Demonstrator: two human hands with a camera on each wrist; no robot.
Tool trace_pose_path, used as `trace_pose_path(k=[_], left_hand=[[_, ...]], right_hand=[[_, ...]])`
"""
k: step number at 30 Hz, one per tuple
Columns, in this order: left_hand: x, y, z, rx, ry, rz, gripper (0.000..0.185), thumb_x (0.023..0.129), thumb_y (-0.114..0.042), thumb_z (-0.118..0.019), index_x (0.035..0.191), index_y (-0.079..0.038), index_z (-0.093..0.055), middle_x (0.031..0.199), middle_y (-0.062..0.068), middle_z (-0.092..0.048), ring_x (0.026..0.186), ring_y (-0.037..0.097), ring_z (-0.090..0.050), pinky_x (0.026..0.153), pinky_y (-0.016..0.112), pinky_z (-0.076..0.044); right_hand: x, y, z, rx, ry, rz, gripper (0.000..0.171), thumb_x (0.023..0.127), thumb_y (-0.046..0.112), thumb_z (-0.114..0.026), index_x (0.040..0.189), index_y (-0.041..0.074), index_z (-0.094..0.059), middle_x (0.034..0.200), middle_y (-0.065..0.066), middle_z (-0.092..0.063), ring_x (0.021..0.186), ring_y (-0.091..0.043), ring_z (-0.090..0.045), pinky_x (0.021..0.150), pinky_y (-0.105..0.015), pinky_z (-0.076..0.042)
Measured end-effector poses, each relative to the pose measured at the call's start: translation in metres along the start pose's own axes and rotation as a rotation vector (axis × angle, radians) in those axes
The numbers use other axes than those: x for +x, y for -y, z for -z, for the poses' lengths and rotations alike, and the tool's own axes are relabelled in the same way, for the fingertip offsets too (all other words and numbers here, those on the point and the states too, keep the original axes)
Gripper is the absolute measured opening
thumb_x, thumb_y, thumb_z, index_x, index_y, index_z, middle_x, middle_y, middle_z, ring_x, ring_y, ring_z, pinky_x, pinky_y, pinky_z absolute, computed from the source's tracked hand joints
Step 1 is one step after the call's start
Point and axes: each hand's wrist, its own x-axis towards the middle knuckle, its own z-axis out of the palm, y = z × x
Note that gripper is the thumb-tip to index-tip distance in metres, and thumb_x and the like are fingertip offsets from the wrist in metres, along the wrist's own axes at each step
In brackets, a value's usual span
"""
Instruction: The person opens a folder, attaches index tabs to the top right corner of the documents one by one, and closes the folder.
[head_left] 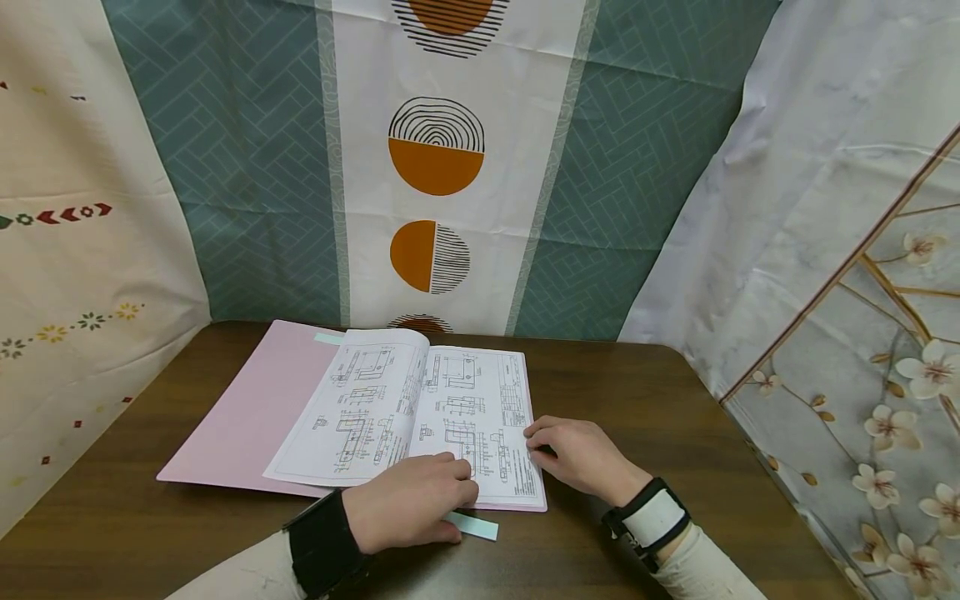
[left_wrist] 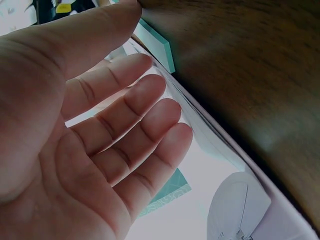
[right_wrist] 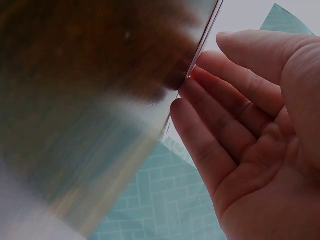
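A booklet of technical drawings lies open inside a pink folder [head_left: 247,417] on the table. Its left page [head_left: 330,425] lifts in a curve at the fold, while the right page [head_left: 487,392] lies flat. My left hand [head_left: 412,498] is over the booklet's lower edge near the fold, fingers loosely bent, the thumb close to a pale green strip [head_left: 480,527] that sticks out below the folder. In the left wrist view the palm shows nothing gripped. My right hand [head_left: 581,457] rests at the right page's outer edge, fingertips touching it, thumb apart.
Another pale green strip [head_left: 328,338] shows at the folder's top. The brown wooden table [head_left: 615,392] reaches back to a patterned curtain [head_left: 465,192]. A white floral cloth [head_left: 862,375] hangs at the right and a cream cloth [head_left: 90,250] at the left.
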Motion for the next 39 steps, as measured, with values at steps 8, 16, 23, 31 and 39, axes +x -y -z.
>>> trace_pose_path(k=[8, 16, 23, 31, 39], left_hand=[[0.0002, -0.0001, -0.0012, -0.001, 0.004, 0.009, 0.026, 0.09, -0.04, -0.094, 0.099, -0.024, -0.075, 0.088, -0.015, -0.054, 0.082, 0.004, -0.05, 0.074, 0.021, -0.044], [0.001, 0.0007, -0.0026, -0.022, 0.009, 0.023, 0.025, 0.091, -0.037, -0.094, 0.095, -0.024, -0.073, 0.088, -0.014, -0.054, 0.081, 0.006, -0.049, 0.075, 0.022, -0.044], [0.002, -0.0006, -0.0018, -0.017, 0.024, 0.027, 0.021, 0.094, -0.035, -0.091, 0.097, -0.023, -0.074, 0.086, -0.014, -0.055, 0.08, 0.006, -0.049, 0.075, 0.023, -0.045], [0.0011, -0.0012, 0.0041, -0.077, -0.024, 0.025, 0.024, 0.098, -0.028, -0.086, 0.09, -0.021, -0.065, 0.074, -0.014, -0.05, 0.07, 0.006, -0.047, 0.069, 0.023, -0.043], [0.0023, 0.0013, 0.0043, -0.045, -0.089, -0.041, 0.012, 0.099, -0.024, -0.086, 0.102, -0.019, -0.075, 0.082, -0.015, -0.054, 0.075, 0.004, -0.049, 0.073, 0.02, -0.044]], right_hand=[[0.0005, -0.0001, -0.0004, 0.002, -0.012, 0.01, 0.014, 0.098, 0.016, -0.086, 0.112, 0.013, -0.087, 0.124, -0.002, -0.078, 0.103, -0.018, -0.075, 0.093, -0.04, -0.063], [0.0003, 0.0002, -0.0007, -0.003, -0.013, 0.013, 0.014, 0.099, 0.016, -0.086, 0.112, 0.013, -0.087, 0.124, -0.002, -0.078, 0.104, -0.017, -0.075, 0.093, -0.04, -0.063], [-0.0008, -0.0003, -0.0008, -0.005, -0.017, 0.018, 0.015, 0.098, 0.016, -0.086, 0.113, 0.013, -0.086, 0.125, -0.002, -0.077, 0.105, -0.018, -0.075, 0.094, -0.041, -0.063], [-0.0007, -0.0005, -0.0007, -0.011, -0.011, 0.015, 0.016, 0.099, 0.017, -0.085, 0.114, 0.013, -0.086, 0.125, -0.001, -0.077, 0.106, -0.018, -0.075, 0.094, -0.041, -0.062], [-0.0007, -0.0007, -0.0004, -0.01, -0.014, 0.02, 0.016, 0.1, 0.017, -0.084, 0.115, 0.013, -0.086, 0.125, -0.002, -0.077, 0.107, -0.018, -0.075, 0.094, -0.042, -0.062]])
